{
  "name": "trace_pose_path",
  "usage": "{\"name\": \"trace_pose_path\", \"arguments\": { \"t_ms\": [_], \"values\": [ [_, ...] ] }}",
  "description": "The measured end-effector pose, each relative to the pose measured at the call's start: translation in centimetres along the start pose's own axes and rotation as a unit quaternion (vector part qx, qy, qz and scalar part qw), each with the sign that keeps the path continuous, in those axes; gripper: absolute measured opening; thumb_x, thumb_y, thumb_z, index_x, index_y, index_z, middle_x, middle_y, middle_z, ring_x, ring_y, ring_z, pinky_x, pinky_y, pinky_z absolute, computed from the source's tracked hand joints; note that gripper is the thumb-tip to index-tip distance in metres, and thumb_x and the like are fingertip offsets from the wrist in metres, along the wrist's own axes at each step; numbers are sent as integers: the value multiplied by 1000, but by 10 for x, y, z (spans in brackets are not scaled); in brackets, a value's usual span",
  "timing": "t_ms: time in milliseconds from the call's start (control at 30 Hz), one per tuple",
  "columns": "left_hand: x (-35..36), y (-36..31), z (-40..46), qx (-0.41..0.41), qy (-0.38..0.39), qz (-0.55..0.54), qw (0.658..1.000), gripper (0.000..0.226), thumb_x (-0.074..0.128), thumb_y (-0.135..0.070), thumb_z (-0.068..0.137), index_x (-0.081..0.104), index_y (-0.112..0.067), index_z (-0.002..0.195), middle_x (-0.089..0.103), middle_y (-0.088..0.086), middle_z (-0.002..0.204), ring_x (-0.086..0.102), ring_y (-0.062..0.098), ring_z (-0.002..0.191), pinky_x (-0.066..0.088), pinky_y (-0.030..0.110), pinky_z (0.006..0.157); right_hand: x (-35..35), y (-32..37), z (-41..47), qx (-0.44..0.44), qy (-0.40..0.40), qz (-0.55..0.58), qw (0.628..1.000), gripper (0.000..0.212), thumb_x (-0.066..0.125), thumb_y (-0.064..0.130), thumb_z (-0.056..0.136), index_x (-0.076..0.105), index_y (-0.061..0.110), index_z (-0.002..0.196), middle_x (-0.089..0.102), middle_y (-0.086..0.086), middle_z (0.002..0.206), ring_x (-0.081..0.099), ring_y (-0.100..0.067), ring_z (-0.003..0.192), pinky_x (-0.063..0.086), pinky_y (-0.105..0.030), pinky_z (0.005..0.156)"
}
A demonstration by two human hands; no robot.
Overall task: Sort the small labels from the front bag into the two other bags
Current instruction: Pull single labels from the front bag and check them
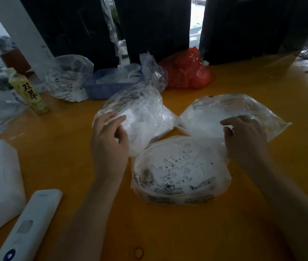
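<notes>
1. The left hand (110, 136) reaches over the orange surface (64, 147), its curled fingers in a grip on the rim of the clear plastic bag at the back left (138, 113).
2. The right hand (243, 136) seems to pinch the edge of the clear plastic bag at the back right (234, 112), though blur hides the fingertips.
3. The clear front bag (181, 172), just below both, lies open with small white size labels (177, 166) heaped inside.

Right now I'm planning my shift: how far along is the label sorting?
Both rear bags, the left bag and right bag, already hold white contents. The left hand and right hand are at their openings. The front bag still holds many labels.
</notes>
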State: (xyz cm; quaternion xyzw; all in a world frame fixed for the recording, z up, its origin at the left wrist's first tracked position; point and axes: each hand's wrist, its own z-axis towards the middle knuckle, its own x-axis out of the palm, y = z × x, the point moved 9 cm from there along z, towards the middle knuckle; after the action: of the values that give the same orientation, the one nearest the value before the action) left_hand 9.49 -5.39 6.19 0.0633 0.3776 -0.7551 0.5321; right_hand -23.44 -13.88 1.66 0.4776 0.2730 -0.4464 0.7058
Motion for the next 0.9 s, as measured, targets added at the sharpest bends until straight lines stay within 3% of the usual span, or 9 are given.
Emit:
{"name": "trace_pose_path", "arguments": {
  "t_ms": [67,133,233,333,433,633,767,900],
  "values": [
    [14,15,2,-15,68,80,994,29,60,-3,100,74,-6,126,57,10,142,57,25,128,55,35,102,25,-16,6,10,96,-103,990,39,58,20,102,57,23,141,53,-14,145,44,-38,129,39,-47,105],
    [31,23,-2,-20,143,157,977,31,60,-8,99,75,-12,126,55,8,147,46,29,135,44,43,111,41,-21,3,-2,150,-143,978,41,58,26,101,55,30,142,53,-12,144,43,-37,127,41,-46,101],
    [42,25,-8,-22,192,200,961,35,54,-20,101,73,-30,129,53,-4,150,35,27,137,32,48,111,43,-20,6,-29,132,-159,978,28,56,29,101,67,28,126,65,-6,129,53,-30,118,44,-45,99],
    [48,21,-13,-13,205,161,965,38,46,-20,105,68,-32,133,64,-7,141,44,21,134,27,43,108,28,-17,10,-25,63,-139,988,23,54,28,103,74,21,112,73,-8,112,60,-29,102,46,-41,95],
    [46,16,-12,-23,189,95,977,40,46,-12,106,64,-23,139,70,0,133,57,20,129,27,38,109,13,-11,7,-27,9,-110,993,21,60,24,102,77,12,105,74,-15,105,62,-32,90,44,-40,89],
    [27,-5,-12,11,101,64,993,45,43,-12,95,69,-13,132,66,2,142,47,24,143,28,46,116,3,-14,6,-1,21,-66,998,29,71,39,93,77,11,95,71,-14,97,61,-33,92,40,-37,81],
    [14,-29,-19,79,24,-14,996,36,47,-8,94,74,-10,118,72,3,126,57,26,128,37,42,109,-4,-12,6,-18,-6,-60,998,43,57,42,100,76,7,83,68,-11,72,51,-25,65,39,-36,75],
    [19,-47,-29,116,39,-65,990,35,44,-12,96,74,-8,113,73,1,120,60,26,121,39,39,104,-2,-16,4,10,-5,-62,998,43,46,34,107,74,8,87,58,-8,71,47,-25,68,33,-33,70]
  ]
}}
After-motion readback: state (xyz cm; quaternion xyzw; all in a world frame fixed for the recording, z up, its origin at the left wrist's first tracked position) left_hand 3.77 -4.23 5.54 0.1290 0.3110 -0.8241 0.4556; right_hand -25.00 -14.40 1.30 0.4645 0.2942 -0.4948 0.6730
